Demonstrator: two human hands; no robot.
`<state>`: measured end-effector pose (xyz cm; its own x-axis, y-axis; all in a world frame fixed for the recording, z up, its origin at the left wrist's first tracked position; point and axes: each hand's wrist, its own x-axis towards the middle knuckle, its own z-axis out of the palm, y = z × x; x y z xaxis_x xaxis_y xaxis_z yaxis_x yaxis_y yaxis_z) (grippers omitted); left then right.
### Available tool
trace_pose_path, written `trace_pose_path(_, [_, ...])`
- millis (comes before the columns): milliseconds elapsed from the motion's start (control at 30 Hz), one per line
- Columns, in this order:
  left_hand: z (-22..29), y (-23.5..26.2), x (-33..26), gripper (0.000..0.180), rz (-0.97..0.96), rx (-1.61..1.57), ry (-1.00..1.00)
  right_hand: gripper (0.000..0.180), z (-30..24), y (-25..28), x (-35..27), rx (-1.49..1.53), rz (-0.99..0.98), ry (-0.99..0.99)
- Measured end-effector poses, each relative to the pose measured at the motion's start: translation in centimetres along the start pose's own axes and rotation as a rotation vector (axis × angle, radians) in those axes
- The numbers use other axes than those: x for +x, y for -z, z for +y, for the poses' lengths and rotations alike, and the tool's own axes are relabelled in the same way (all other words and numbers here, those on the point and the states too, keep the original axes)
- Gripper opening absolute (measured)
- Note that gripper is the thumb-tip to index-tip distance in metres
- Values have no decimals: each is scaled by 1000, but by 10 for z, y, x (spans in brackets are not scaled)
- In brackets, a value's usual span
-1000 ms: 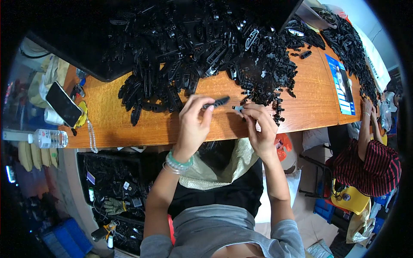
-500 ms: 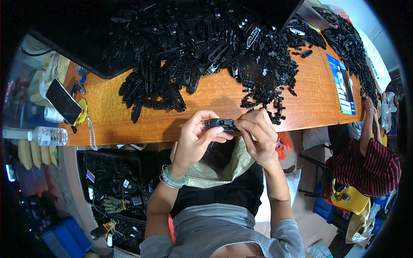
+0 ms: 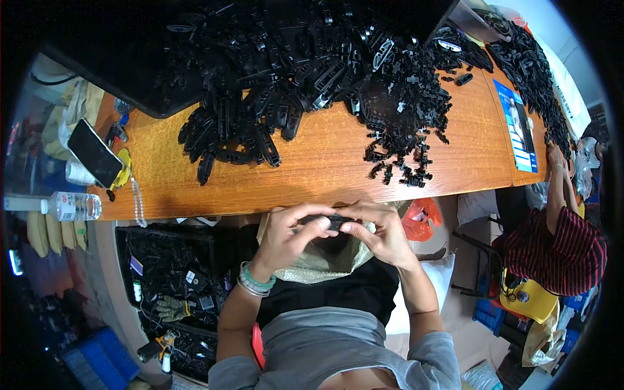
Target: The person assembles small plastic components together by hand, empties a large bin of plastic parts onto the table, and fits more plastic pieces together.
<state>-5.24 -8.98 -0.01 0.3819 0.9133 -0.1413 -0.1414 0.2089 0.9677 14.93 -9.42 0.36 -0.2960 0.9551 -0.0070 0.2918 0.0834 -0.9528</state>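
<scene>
Right now your left hand and right hand pinch a small black plastic part between their fingertips, held just below the tabletop edge, above your lap.

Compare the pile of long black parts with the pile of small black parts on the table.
The long black parts lie on the left of the wooden table; the small black parts lie more to the right. The long parts are slim bars, the small parts stubby bits. The long parts overlap in a thick heap, while the small parts thin out into loose pieces toward the near edge. Both are black.
</scene>
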Motion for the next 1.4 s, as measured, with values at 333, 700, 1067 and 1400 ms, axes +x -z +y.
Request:
trace_pose_path(333, [18,39,40,46,305,1771,-233,21,15,42,45,-695,449,334])
trace_pose_path(700, [2,35,32,34,428,1151,-619,12,23,59,79,-969,447,430])
trace_pose_path(1067, [5,-4,17,21,127,-108,-196,22,-16,7,42,-208,201,541])
trace_pose_path(1400, [5,-4,11,23,159,-44,-171,28,-15,-10,26,-207,232,344])
